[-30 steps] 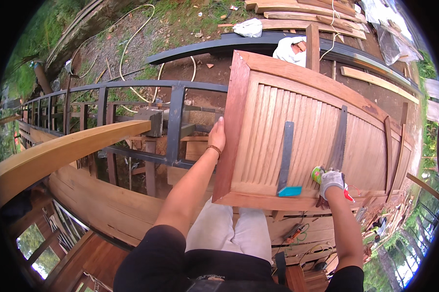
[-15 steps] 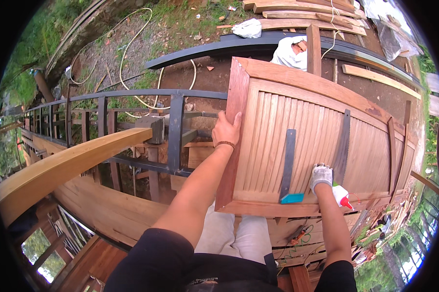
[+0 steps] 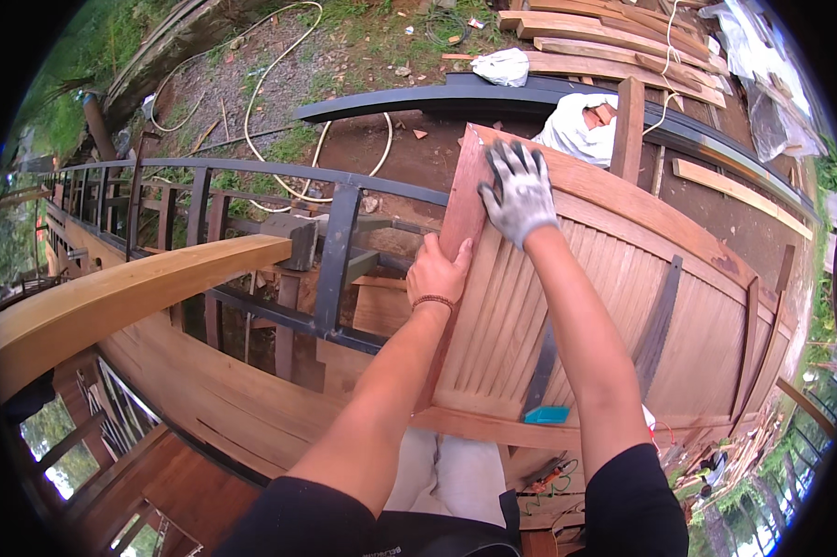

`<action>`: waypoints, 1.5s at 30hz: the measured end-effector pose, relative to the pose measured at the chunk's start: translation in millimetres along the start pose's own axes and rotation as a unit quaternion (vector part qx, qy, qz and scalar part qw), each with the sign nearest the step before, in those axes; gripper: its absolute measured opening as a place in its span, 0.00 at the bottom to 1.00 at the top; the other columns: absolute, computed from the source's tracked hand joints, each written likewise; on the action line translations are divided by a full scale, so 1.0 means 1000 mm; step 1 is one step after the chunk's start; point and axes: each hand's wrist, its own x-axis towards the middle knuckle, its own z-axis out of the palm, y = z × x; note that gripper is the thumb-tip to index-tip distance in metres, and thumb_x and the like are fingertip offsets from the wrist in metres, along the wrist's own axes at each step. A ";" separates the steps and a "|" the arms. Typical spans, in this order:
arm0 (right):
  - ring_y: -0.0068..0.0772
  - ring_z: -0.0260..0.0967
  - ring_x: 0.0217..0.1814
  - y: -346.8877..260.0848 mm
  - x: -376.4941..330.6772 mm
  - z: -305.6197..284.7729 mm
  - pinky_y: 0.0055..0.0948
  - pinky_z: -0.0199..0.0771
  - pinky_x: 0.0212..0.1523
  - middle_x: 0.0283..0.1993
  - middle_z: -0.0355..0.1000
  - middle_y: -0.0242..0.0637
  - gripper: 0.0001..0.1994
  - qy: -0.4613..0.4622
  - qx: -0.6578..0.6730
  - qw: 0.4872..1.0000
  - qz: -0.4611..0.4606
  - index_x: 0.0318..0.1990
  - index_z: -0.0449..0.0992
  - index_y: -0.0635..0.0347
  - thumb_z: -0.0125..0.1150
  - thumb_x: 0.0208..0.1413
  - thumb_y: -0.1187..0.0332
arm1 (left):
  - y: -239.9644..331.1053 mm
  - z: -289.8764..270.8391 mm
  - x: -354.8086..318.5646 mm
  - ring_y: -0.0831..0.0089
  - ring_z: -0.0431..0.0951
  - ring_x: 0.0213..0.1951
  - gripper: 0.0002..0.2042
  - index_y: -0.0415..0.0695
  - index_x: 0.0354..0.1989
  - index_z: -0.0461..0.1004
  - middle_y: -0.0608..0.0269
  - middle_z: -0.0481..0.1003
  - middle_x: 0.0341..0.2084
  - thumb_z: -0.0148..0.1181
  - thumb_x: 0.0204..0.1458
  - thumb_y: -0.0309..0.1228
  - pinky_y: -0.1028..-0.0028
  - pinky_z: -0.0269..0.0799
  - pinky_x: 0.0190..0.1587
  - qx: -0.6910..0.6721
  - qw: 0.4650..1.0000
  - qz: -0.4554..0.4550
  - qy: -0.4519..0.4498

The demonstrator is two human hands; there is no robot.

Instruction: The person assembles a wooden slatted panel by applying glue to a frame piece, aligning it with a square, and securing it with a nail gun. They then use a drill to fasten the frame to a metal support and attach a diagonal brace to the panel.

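Note:
A slatted wooden door panel [image 3: 493, 325] with a reddish frame lies in front of me. At its left edge my left hand [image 3: 440, 272], bare and wearing a bracelet, is closed on the frame, thumb on top. My right hand [image 3: 521, 195], in a grey-white glove, rests with fingers spread on the panel's far left corner. A dark flat blade with a teal handle [image 3: 547, 415] lies on the slats, partly under my right forearm. Farther right lies a dark saw-like blade [image 3: 662, 316]. My right arm mostly hides a white bottle with a red tip [image 3: 653, 425].
A dark metal frame [image 3: 340, 260] and a thick timber beam [image 3: 140, 278] stand at the left. Beyond the panel are dark steel beams [image 3: 391, 104], a white sack [image 3: 576, 130], an upright post [image 3: 628, 130] and stacked planks [image 3: 623, 60]. A pale hose [image 3: 251, 121] curls over the ground.
My right hand has moved from the panel's near middle, beside the bottle, up to its far left corner, and its fingers have spread. My left hand keeps its hold on the edge.

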 end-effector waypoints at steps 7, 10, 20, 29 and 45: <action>0.48 0.40 0.77 0.003 0.040 0.021 0.50 0.32 0.75 0.76 0.47 0.40 0.32 -0.036 -0.075 0.996 -0.039 0.71 0.52 0.55 0.44 0.64 0.51 | -0.005 0.000 -0.002 0.39 0.77 0.40 0.28 0.40 0.44 0.68 0.37 0.76 0.38 0.55 0.53 0.57 0.49 0.72 0.43 -0.013 1.000 -0.004 0.007; 0.46 0.39 0.78 0.007 0.018 0.009 0.52 0.33 0.75 0.75 0.49 0.39 0.30 -0.097 -0.098 0.989 -0.045 0.70 0.56 0.55 0.44 0.64 0.52 | -0.008 0.003 0.000 0.38 0.77 0.39 0.28 0.40 0.43 0.68 0.37 0.76 0.38 0.56 0.52 0.57 0.49 0.72 0.42 -0.025 1.000 -0.005 0.013; 0.46 0.38 0.78 0.000 0.014 0.008 0.50 0.32 0.75 0.75 0.48 0.44 0.31 -0.039 -0.073 0.996 -0.044 0.69 0.57 0.59 0.45 0.63 0.50 | -0.001 0.001 -0.001 0.39 0.77 0.38 0.27 0.40 0.41 0.68 0.38 0.76 0.36 0.57 0.51 0.56 0.48 0.72 0.40 -0.029 0.999 0.004 0.029; 0.46 0.37 0.79 -0.003 0.017 0.005 0.50 0.29 0.76 0.75 0.47 0.45 0.34 -0.115 -0.022 0.988 -0.104 0.70 0.55 0.60 0.47 0.61 0.50 | -0.005 0.004 -0.003 0.41 0.78 0.36 0.27 0.40 0.38 0.67 0.40 0.76 0.34 0.57 0.51 0.57 0.50 0.73 0.40 -0.017 0.999 0.004 0.035; 0.42 0.32 0.80 -0.010 0.039 0.017 0.49 0.26 0.76 0.77 0.41 0.43 0.37 -0.085 -0.044 0.990 -0.101 0.73 0.47 0.58 0.45 0.62 0.48 | -0.003 0.003 -0.001 0.37 0.76 0.38 0.27 0.41 0.42 0.68 0.36 0.76 0.36 0.53 0.54 0.57 0.48 0.72 0.41 -0.005 0.999 0.013 0.041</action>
